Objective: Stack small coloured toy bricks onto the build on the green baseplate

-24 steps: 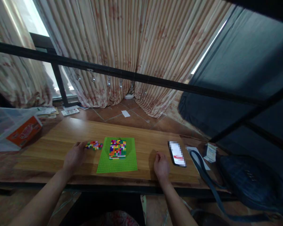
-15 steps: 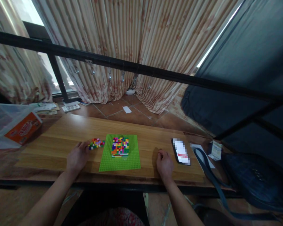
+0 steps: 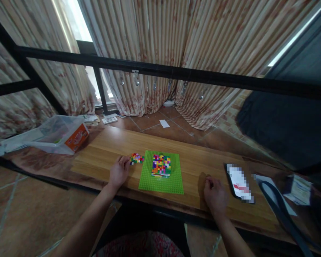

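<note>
Resting flat: left hand (image 3: pixel 119 172) on the table (image 3: pixel 101 150), fingers loosely spread, gripping nothing.
Loose bricks (image 3: pixel 137 158): small heap just right of those fingertips; whether they touch is too fine to tell.
Heap's long axis: left to right, pointing at the green baseplate (image 3: pixel 162 182).
Brick block (image 3: pixel 161 165): on the baseplate, beyond the heap.
Right hand (image 3: pixel 215 191): curled closed, well apart, beside the phone (image 3: pixel 240 182).
</note>
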`<state>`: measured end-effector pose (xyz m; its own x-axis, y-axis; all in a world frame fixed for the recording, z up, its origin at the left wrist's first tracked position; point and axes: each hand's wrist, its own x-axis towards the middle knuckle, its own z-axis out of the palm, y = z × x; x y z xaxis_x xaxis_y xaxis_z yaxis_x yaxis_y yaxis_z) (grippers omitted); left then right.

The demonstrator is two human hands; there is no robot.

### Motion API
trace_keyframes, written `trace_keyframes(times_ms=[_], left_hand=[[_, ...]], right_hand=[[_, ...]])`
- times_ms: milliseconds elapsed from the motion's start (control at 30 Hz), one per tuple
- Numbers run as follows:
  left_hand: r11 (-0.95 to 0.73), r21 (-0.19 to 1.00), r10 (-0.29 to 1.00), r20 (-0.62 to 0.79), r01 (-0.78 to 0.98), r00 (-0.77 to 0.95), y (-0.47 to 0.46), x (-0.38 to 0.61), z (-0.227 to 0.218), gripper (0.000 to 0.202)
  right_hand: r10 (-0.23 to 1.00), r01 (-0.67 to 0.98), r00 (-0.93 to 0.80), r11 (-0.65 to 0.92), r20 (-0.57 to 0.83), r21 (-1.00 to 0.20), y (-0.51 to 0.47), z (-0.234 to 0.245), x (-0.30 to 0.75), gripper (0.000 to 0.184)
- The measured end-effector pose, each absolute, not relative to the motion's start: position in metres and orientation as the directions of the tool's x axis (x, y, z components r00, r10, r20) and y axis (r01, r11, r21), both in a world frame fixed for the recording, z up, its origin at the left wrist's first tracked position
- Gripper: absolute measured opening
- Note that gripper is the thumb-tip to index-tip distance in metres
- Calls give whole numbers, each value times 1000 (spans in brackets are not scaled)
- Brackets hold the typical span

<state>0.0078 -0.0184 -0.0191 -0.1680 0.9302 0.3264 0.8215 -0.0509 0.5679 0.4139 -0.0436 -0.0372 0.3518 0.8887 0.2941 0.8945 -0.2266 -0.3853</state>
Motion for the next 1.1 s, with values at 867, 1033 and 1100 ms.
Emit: trace_keyframes(times_ms=[867, 1033, 1100], left_hand=[[-72, 796, 824, 387, 601, -414, -23, 0, -22, 21], [-69, 895, 827, 299, 441, -476, -18, -1, -32, 22], [-75, 919, 853, 260, 386, -453, -17, -1, -36, 24]], right_hand=[[894, 905, 354, -253, 274, -343, -44, -37, 414, 36], [895, 911, 344, -245, 283, -332, -43, -40, 416, 37], [894, 913, 336, -231, 297, -337, -43, -41, 416, 37]])
